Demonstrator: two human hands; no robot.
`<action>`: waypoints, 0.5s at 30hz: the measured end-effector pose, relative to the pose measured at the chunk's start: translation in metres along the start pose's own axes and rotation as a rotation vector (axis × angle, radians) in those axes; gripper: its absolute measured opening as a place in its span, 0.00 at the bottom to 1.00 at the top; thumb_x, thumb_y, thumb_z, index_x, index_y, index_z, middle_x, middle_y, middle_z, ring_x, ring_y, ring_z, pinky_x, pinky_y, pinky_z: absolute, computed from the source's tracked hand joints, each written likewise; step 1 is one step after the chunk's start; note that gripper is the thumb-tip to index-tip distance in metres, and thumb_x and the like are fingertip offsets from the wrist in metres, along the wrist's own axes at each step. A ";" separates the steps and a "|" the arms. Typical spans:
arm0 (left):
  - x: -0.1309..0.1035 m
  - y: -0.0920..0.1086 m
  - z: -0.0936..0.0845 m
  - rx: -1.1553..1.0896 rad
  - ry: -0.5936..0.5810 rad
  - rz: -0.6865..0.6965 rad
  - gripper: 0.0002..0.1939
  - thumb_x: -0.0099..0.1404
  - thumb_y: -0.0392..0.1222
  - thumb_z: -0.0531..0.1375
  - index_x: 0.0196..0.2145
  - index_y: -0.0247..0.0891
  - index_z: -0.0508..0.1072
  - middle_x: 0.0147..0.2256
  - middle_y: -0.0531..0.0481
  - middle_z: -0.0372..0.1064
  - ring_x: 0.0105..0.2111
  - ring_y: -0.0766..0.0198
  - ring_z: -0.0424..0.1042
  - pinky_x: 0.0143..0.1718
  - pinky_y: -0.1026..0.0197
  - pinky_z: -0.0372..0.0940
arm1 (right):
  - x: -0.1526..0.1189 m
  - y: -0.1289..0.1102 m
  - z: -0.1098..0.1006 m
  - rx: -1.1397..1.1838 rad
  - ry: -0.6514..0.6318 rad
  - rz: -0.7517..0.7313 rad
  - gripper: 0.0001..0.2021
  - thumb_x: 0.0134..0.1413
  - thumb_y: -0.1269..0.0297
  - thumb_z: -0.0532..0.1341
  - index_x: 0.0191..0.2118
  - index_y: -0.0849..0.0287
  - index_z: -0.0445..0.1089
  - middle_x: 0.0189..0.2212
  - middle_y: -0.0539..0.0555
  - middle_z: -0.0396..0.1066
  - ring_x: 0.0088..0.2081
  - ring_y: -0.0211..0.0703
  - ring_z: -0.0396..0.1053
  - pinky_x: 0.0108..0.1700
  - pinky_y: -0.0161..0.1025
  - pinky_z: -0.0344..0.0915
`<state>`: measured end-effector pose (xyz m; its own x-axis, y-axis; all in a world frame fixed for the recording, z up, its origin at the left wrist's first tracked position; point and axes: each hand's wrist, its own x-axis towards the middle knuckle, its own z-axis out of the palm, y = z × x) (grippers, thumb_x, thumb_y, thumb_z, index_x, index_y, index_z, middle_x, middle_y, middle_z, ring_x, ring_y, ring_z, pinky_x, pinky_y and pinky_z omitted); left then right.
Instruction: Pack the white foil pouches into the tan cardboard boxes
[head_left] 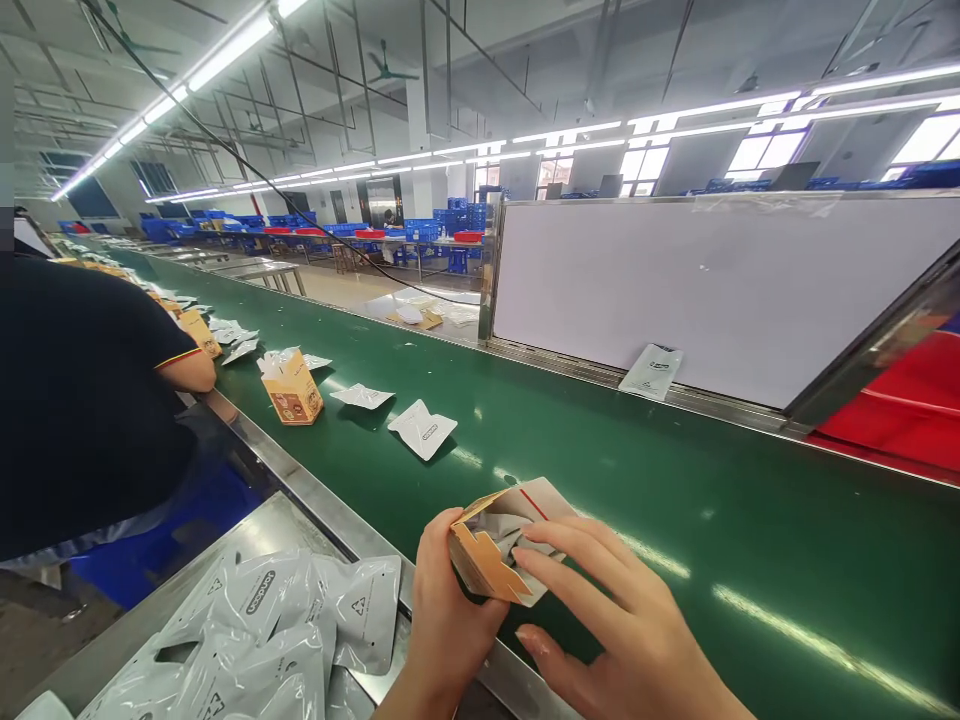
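Observation:
My left hand [455, 622] is wrapped round an orange-and-white cardboard box [480, 562] with its top flaps apart, held above the near edge of the green conveyor belt [600, 450]. Pale sachets [504, 532] show inside the box. Over the opening is my right hand [626, 610], fingers spread; two fingertips reach into the mouth beside the sachets. Whether they touch one I cannot tell. To the lower left, a heap of silvery white sachets [277, 620] lies on a metal tray [262, 530].
Single sachets [424, 430] and a filled orange box [291, 387] lie farther up the belt. One sachet [652, 371] leans against the white panel [675, 290] beyond it. At left sits a co-worker in a dark shirt [82, 400]. Red bins [900, 420] stand at far right.

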<state>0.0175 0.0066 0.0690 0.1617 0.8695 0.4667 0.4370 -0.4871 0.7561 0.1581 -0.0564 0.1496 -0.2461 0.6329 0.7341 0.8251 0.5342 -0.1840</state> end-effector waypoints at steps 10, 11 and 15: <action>-0.017 0.002 0.014 0.052 0.084 0.122 0.32 0.49 0.37 0.61 0.52 0.41 0.56 0.45 0.40 0.64 0.44 0.50 0.68 0.40 0.47 0.70 | 0.007 0.003 0.000 0.282 -0.575 0.363 0.05 0.54 0.65 0.60 0.39 0.52 0.68 0.36 0.45 0.71 0.35 0.36 0.70 0.35 0.30 0.70; -0.018 0.000 0.017 0.063 0.097 0.133 0.33 0.48 0.36 0.60 0.52 0.41 0.55 0.45 0.39 0.64 0.44 0.50 0.68 0.41 0.46 0.70 | 0.004 0.006 0.002 0.287 -0.554 0.362 0.03 0.57 0.66 0.57 0.36 0.52 0.68 0.34 0.45 0.71 0.33 0.35 0.70 0.34 0.30 0.69; -0.020 -0.004 0.019 0.064 -0.056 0.217 0.46 0.43 0.39 0.67 0.57 0.39 0.50 0.50 0.36 0.63 0.50 0.45 0.66 0.47 0.44 0.69 | -0.024 0.028 -0.002 0.061 -0.257 0.234 0.07 0.59 0.66 0.53 0.35 0.52 0.68 0.30 0.47 0.71 0.30 0.37 0.70 0.30 0.32 0.69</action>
<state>0.0297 -0.0072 0.0483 0.3062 0.7493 0.5871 0.4420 -0.6582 0.6095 0.1883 -0.0576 0.1274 -0.1799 0.8585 0.4803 0.8444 0.3852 -0.3723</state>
